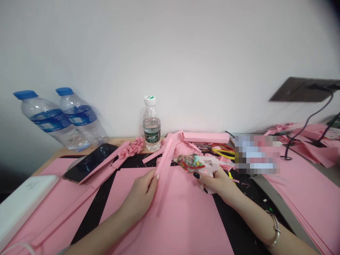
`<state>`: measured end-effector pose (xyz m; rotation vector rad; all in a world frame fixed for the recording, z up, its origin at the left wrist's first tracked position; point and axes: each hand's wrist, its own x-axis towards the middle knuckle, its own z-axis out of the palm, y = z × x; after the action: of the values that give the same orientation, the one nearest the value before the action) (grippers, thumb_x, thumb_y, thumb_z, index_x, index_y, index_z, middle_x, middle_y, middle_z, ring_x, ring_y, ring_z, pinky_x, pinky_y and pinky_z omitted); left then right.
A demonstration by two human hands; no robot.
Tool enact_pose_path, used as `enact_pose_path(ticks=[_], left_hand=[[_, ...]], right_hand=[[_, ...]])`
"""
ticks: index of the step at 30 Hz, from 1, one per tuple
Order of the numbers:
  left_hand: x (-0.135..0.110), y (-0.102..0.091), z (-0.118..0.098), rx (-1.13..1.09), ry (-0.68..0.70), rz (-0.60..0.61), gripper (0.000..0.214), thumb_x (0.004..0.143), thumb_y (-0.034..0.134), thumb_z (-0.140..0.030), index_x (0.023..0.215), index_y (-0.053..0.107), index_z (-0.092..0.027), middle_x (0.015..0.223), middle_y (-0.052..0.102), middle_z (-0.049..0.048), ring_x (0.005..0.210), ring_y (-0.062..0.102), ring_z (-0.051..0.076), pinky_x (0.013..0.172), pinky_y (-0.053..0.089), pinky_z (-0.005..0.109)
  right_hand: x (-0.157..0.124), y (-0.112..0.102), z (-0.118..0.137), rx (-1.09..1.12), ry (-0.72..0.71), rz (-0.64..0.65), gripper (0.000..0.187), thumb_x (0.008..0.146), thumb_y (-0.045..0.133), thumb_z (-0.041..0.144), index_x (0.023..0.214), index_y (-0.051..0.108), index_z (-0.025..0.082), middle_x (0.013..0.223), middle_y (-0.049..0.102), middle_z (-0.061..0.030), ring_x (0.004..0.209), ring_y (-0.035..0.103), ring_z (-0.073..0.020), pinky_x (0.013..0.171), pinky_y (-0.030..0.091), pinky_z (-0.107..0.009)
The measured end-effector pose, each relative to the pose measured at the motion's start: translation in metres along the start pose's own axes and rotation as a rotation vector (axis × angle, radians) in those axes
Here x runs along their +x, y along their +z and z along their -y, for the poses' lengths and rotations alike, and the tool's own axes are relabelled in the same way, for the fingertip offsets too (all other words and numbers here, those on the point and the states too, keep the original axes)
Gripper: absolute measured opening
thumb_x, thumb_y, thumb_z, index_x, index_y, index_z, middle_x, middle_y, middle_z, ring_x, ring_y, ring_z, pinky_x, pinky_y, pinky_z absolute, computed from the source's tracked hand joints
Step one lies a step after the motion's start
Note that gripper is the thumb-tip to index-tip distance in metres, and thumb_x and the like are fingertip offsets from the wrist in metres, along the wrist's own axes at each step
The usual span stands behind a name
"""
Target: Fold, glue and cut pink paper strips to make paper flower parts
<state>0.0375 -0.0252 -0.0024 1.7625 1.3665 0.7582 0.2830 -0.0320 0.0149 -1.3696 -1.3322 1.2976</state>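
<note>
My left hand (pixel 142 193) pinches a long folded pink paper strip (pixel 164 161) that slants up and away over the pink sheets. My right hand (pixel 216 179) is wrapped round a pale pink glue gun (pixel 204 163) covered in coloured stickers, its nozzle pointing left toward the strip's upper part. Both hands rest above a large pink paper sheet (pixel 183 216) on a black mat (pixel 101 202).
Two large blue-capped water bottles (pixel 61 118) lean at the back left, a small bottle (pixel 151 125) stands centre. A dark phone (pixel 90 163), pink paper flowers (pixel 132 147), a white box (pixel 23 202), yellow-handled scissors (pixel 223 151), more pink sheets (pixel 305 191) and black cables (pixel 305 124) lie around.
</note>
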Motion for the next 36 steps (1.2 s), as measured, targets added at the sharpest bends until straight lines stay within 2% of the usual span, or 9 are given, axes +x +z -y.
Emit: enact_pose_path(ticks=[5,9,14,19,29,36], left_hand=[[-0.001,0.000,0.001,0.079,0.021,0.061,0.028,0.096,0.033,-0.032,0.077,0.051,-0.020,0.069,0.058,0.0006,0.063,0.053,0.019,0.060,0.035,0.027],[-0.004,0.002,0.001,0.099,0.043,0.087,0.026,0.095,0.034,-0.029,0.071,0.042,-0.022,0.063,0.051,-0.0025,0.058,0.048,0.016,0.057,0.031,0.026],[-0.007,0.004,-0.003,0.087,0.043,0.150,0.027,0.096,0.032,-0.031,0.071,0.041,-0.023,0.063,0.050,-0.0029,0.058,0.048,0.016,0.057,0.031,0.026],[-0.009,0.005,-0.005,0.081,0.064,0.154,0.028,0.096,0.032,-0.030,0.070,0.039,-0.023,0.062,0.048,-0.0035,0.057,0.048,0.016,0.057,0.031,0.027],[-0.010,0.005,-0.005,0.091,0.055,0.199,0.028,0.098,0.029,-0.031,0.072,0.039,-0.023,0.065,0.049,-0.0027,0.060,0.048,0.017,0.059,0.031,0.028],[-0.010,0.005,-0.002,0.095,0.072,0.204,0.028,0.098,0.029,-0.030,0.074,0.042,-0.023,0.066,0.050,-0.0028,0.060,0.049,0.016,0.060,0.032,0.027]], right_hand=[[-0.001,0.000,0.001,0.003,-0.047,0.015,0.036,0.075,0.068,0.052,0.069,0.057,0.019,0.051,0.052,0.0030,0.044,0.043,-0.0097,0.041,0.033,-0.023],[-0.001,0.000,-0.002,-0.047,-0.088,0.010,0.041,0.080,0.061,0.056,0.063,0.055,0.019,0.049,0.051,0.0020,0.043,0.041,-0.0101,0.042,0.033,-0.024],[-0.001,-0.002,-0.003,-0.170,-0.101,-0.025,0.043,0.083,0.056,0.053,0.056,0.055,0.019,0.048,0.051,-0.0001,0.042,0.042,-0.0107,0.042,0.033,-0.024],[-0.001,-0.001,0.001,-0.247,-0.119,-0.051,0.046,0.084,0.053,0.051,0.052,0.055,0.019,0.044,0.050,0.0000,0.040,0.042,-0.0101,0.039,0.032,-0.023],[0.002,-0.005,-0.013,-0.274,-0.067,-0.103,0.043,0.087,0.051,0.048,0.056,0.056,0.019,0.046,0.052,-0.0005,0.039,0.046,-0.0109,0.035,0.033,-0.022],[0.001,-0.006,-0.014,-0.285,-0.054,-0.152,0.036,0.085,0.053,0.047,0.063,0.058,0.019,0.047,0.054,0.0003,0.040,0.047,-0.0114,0.036,0.035,-0.022]])
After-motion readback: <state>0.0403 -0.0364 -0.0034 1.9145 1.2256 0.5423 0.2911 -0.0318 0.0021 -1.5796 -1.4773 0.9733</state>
